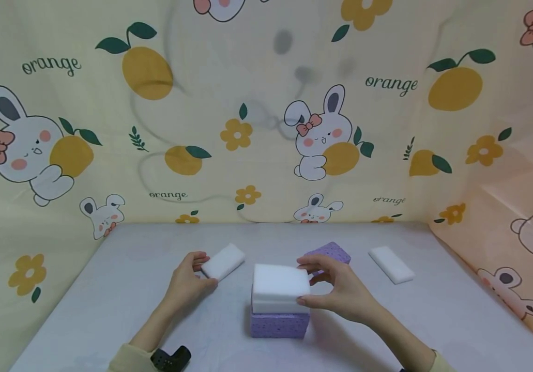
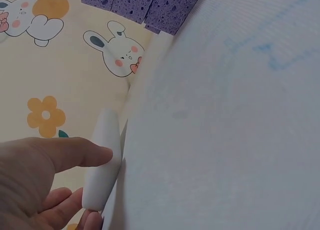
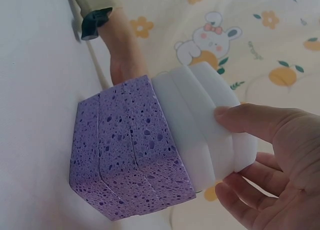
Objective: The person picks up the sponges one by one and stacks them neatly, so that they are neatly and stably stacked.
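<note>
A stack stands in the middle of the table, with purple porous sponges (image 1: 279, 326) layered at the bottom and white sponges (image 3: 185, 125) piled on them. At its right side, my right hand (image 1: 345, 289) grips the top white sponge (image 1: 281, 280) between thumb and fingers. To the left of the stack, my left hand (image 1: 189, 281) pinches another white sponge (image 1: 225, 261) by its near-left end. In the left wrist view, the thumb lies across that white sponge (image 2: 104, 162), and the other fingers reach under its lower end.
Behind the right hand lies a purple sponge (image 1: 333, 251), partly hidden by the fingers. Farther right, a loose white sponge (image 1: 391, 264) lies flat on the pale table (image 1: 131, 258). A printed cloth (image 1: 266, 77) with rabbits and oranges encloses the table's back and sides.
</note>
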